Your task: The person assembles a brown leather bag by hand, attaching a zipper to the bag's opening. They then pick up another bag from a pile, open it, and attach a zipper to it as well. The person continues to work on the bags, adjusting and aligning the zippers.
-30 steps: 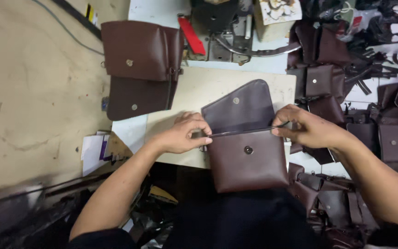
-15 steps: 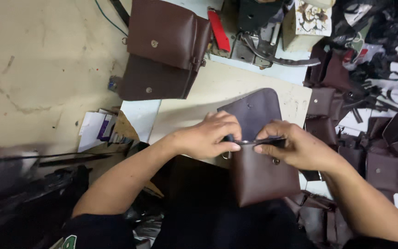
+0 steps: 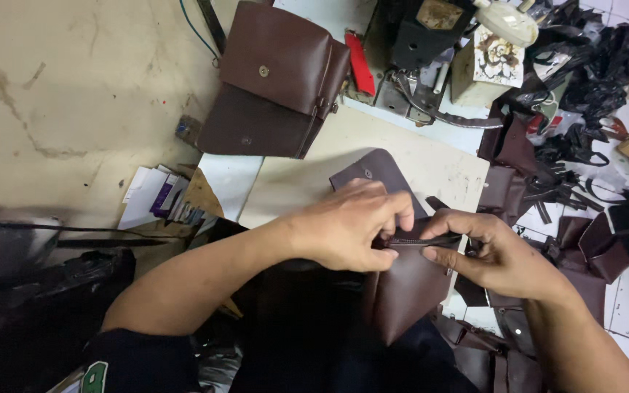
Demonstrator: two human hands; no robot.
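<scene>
Working over the near edge of the worktop (image 3: 402, 156), both hands hold a brown pouch (image 3: 405, 291) that hangs off that edge toward the lap, its flap (image 3: 376, 175) lying back on the board with a snap stud showing. At the far left corner a second, finished bag (image 3: 274, 84) lies half off the worktop. Along the right edge and on the floor beyond lie a heap of brown cut pieces (image 3: 584, 247). At the far edge stand a machine base and a red tool (image 3: 360, 64).

The left hand (image 3: 351, 229) is curled with thumb and fingers pressed together on the pouch mouth. The right hand (image 3: 493, 255) pinches the same dark zip edge (image 3: 424, 240) from the other side; whether a slider is held, I cannot tell.

Judgement: the step in hand appears to be checking or working the zip at the mouth. The next move would call for holding the opening taut between both hands while one draws steadily along it.
</scene>
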